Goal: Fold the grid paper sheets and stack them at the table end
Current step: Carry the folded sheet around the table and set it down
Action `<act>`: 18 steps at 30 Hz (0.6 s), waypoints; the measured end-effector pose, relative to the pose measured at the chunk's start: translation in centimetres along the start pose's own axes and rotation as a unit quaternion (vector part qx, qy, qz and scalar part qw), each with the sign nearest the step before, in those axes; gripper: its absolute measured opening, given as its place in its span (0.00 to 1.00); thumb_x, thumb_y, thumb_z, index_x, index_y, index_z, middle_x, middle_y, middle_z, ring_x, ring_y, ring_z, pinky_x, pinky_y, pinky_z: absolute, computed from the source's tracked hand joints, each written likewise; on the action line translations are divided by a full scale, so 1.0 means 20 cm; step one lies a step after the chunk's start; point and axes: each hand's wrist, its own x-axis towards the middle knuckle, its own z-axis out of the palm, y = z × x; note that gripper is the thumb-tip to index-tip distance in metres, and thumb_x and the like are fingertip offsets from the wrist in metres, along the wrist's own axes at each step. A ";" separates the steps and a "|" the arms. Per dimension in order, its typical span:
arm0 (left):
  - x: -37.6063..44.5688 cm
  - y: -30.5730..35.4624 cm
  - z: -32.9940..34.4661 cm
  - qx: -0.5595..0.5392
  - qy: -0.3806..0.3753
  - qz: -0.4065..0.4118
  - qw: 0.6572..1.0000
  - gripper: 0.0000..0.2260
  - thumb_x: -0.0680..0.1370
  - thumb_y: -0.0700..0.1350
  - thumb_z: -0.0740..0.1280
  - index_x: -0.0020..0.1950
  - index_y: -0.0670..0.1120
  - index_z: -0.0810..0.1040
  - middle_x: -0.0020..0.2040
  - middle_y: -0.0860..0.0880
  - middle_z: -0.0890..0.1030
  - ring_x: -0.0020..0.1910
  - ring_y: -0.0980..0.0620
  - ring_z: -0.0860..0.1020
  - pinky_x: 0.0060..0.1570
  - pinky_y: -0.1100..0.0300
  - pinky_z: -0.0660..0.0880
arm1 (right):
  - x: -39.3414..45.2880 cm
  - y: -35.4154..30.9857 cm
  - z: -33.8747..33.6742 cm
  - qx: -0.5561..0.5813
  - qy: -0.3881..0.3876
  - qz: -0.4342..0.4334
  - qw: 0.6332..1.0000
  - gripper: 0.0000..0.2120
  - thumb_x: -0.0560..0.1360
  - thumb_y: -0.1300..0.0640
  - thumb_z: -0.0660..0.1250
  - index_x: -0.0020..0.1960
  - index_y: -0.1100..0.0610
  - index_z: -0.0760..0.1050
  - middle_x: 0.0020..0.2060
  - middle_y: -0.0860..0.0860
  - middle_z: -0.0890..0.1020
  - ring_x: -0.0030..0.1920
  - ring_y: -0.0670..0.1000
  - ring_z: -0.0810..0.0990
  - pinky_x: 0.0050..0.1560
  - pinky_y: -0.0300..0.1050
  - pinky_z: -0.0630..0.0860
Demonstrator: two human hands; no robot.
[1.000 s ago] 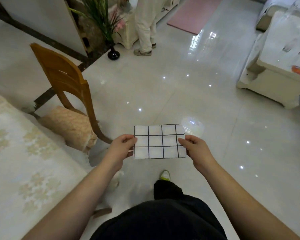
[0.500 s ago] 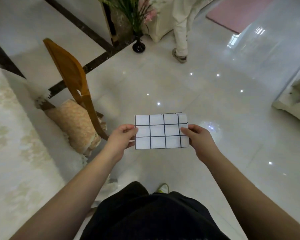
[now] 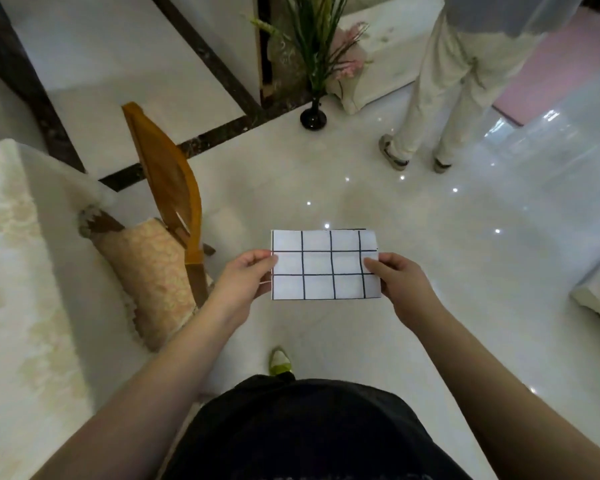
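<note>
paper (image 3: 326, 265) mid-frame, looks folded | we pinch its side edges, left hand (image 3: 245, 277) + right hand (image 3: 397, 277), over floor | tabletop (image 3: 18, 271) left of frame, no stack seen | stacking left

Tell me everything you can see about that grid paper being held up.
The grid paper is a white rectangle ruled with dark lines into squares, and appears folded. It is held flat in the air above the glossy floor, long side across. The left hand pinches its left edge, the right hand its right edge.
</note>
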 end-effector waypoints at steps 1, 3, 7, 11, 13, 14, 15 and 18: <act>0.05 0.05 0.00 -0.008 0.000 0.004 1.000 0.06 0.79 0.41 0.67 0.55 0.42 0.79 0.42 0.46 0.80 0.39 0.52 0.76 0.33 0.67 0.76 | 0.06 -0.04 0.03 -0.002 -0.002 -0.004 1.000 0.03 0.75 0.63 0.69 0.49 0.61 0.80 0.46 0.59 0.85 0.45 0.55 0.83 0.50 0.51 0.80; 0.14 0.16 -0.01 -0.015 0.006 0.015 1.000 0.05 0.78 0.40 0.67 0.52 0.43 0.79 0.40 0.47 0.81 0.38 0.52 0.76 0.31 0.68 0.75 | 0.17 -0.13 0.09 -0.003 -0.007 -0.010 1.000 0.03 0.75 0.63 0.69 0.48 0.61 0.80 0.45 0.58 0.84 0.44 0.54 0.83 0.49 0.50 0.80; 0.30 0.34 -0.01 -0.030 0.024 0.037 0.999 0.02 0.78 0.40 0.66 0.48 0.45 0.79 0.39 0.46 0.80 0.34 0.54 0.76 0.28 0.69 0.73 | 0.37 -0.31 0.20 0.001 -0.034 -0.015 0.999 0.05 0.76 0.64 0.68 0.51 0.62 0.80 0.45 0.57 0.85 0.43 0.52 0.84 0.43 0.44 0.80; 0.50 0.48 0.00 -0.038 0.057 0.028 0.997 0.05 0.78 0.41 0.67 0.43 0.48 0.78 0.37 0.49 0.81 0.34 0.54 0.78 0.32 0.64 0.74 | 0.62 -0.48 0.29 -0.008 -0.059 -0.022 0.998 0.04 0.77 0.64 0.67 0.49 0.62 0.80 0.46 0.59 0.85 0.46 0.55 0.83 0.50 0.49 0.81; 0.63 0.54 0.02 -0.037 0.078 0.020 0.996 0.04 0.78 0.42 0.66 0.43 0.47 0.78 0.38 0.48 0.81 0.34 0.53 0.78 0.33 0.62 0.75 | 0.78 -0.57 0.34 -0.022 -0.070 -0.023 0.997 0.04 0.77 0.63 0.68 0.49 0.62 0.81 0.49 0.61 0.84 0.47 0.57 0.83 0.54 0.53 0.79; 0.69 0.58 0.03 -0.041 0.088 0.017 0.995 0.04 0.78 0.42 0.66 0.44 0.47 0.78 0.38 0.47 0.81 0.35 0.52 0.79 0.34 0.61 0.75 | 0.87 -0.61 0.36 -0.029 -0.078 -0.023 0.996 0.05 0.76 0.63 0.68 0.50 0.62 0.81 0.49 0.61 0.84 0.48 0.57 0.83 0.54 0.53 0.79; 0.76 0.63 0.05 -0.047 0.096 0.015 0.994 0.03 0.78 0.42 0.66 0.45 0.46 0.78 0.39 0.46 0.81 0.36 0.50 0.79 0.36 0.59 0.76 | 0.96 -0.65 0.39 -0.033 -0.088 -0.024 0.995 0.05 0.76 0.63 0.68 0.50 0.62 0.81 0.49 0.61 0.85 0.48 0.57 0.83 0.54 0.53 0.80; 0.93 0.79 0.11 -0.058 0.131 0.011 0.990 0.04 0.79 0.40 0.65 0.45 0.45 0.77 0.39 0.45 0.81 0.35 0.49 0.79 0.33 0.61 0.76 | 1.23 -0.80 0.47 -0.054 -0.116 -0.029 0.991 0.05 0.76 0.63 0.69 0.50 0.62 0.81 0.49 0.61 0.85 0.47 0.56 0.84 0.52 0.51 0.81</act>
